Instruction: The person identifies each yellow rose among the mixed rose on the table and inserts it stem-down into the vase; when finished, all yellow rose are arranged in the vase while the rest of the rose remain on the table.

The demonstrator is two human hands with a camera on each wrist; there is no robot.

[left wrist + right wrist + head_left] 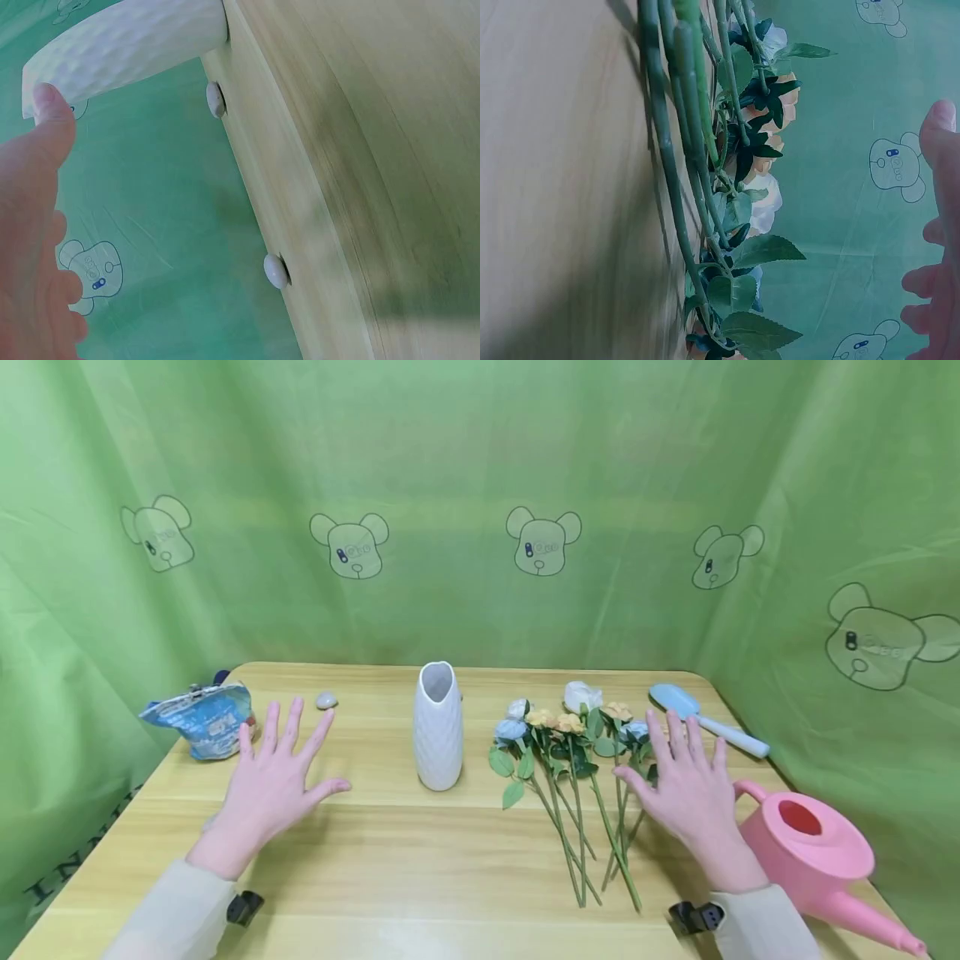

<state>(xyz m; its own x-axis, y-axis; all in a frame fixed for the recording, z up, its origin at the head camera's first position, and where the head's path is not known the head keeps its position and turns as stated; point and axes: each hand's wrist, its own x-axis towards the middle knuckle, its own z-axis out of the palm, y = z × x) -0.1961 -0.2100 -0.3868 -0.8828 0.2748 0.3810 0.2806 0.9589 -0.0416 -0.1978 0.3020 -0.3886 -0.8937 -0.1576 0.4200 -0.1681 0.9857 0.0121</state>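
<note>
Both hands are held over the table, fingers spread and nothing in them. My left hand point(266, 785) is nearest a blue-and-white plastic bag point(213, 722) and a small pale pebble point(326, 700). Between the hands a white textured vase point(438, 731) stands upright; in the left wrist view two pebbles point(276, 271) show near it. My right hand point(690, 785) overlaps the right side of a group of artificial flowers point(567, 723), white, blue and peach, lying with their green stems point(664, 135) toward me. The bag's contents are hidden.
A pink watering can point(810, 852) stands at the right edge, its spout pointing to the front right. Behind the right hand lies a light-blue scoop point(675, 700) with a pale handle. Green curtains point(450, 443) with bear drawings enclose the wooden table point(360, 877) at the back and sides.
</note>
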